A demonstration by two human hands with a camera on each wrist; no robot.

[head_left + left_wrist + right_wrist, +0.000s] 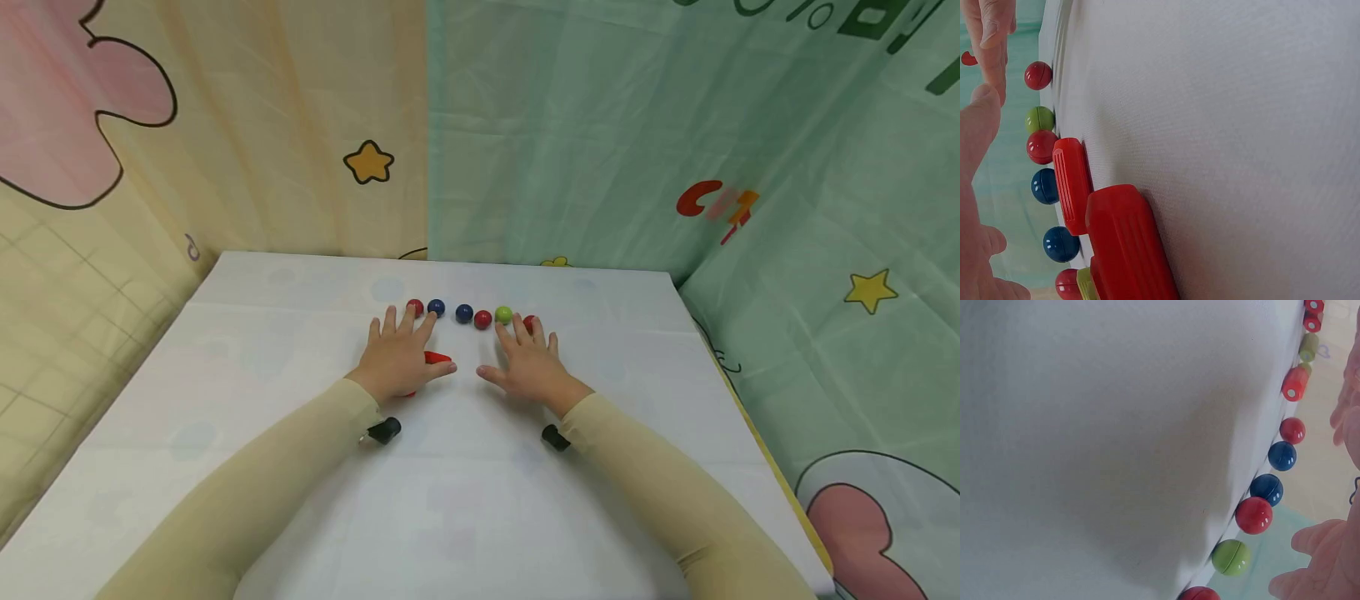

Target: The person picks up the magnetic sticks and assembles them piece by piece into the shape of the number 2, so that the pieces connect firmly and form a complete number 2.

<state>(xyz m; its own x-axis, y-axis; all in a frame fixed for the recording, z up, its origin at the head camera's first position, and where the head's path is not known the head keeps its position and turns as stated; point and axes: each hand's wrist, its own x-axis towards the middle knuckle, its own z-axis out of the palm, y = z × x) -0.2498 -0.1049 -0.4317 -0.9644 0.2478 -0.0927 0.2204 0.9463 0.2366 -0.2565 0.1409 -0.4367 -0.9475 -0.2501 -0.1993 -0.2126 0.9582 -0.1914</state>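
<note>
My left hand (393, 362) hovers palm down with fingers spread over several red ridged pieces (437, 357), mostly hidden by it in the head view. The left wrist view shows two of these red ridged blocks (1129, 237) lying on the cloth, with a light green piece (1087, 284) behind. My right hand (532, 367) is spread likewise, its fingertips close to a green ball (503, 315) and a red ball (529, 323). Glossy balls form a row past the fingertips: a red ball (415, 307), two blue balls (464, 313) and another red ball (482, 319). Neither hand holds anything.
A white cloth-covered table (450, 517) lies under both arms. Patterned curtains (562, 133) hang behind it and at the sides. Small black devices (385, 430) sit at the wrists. The right wrist view shows red and green pieces (1309, 347) with pale round ends.
</note>
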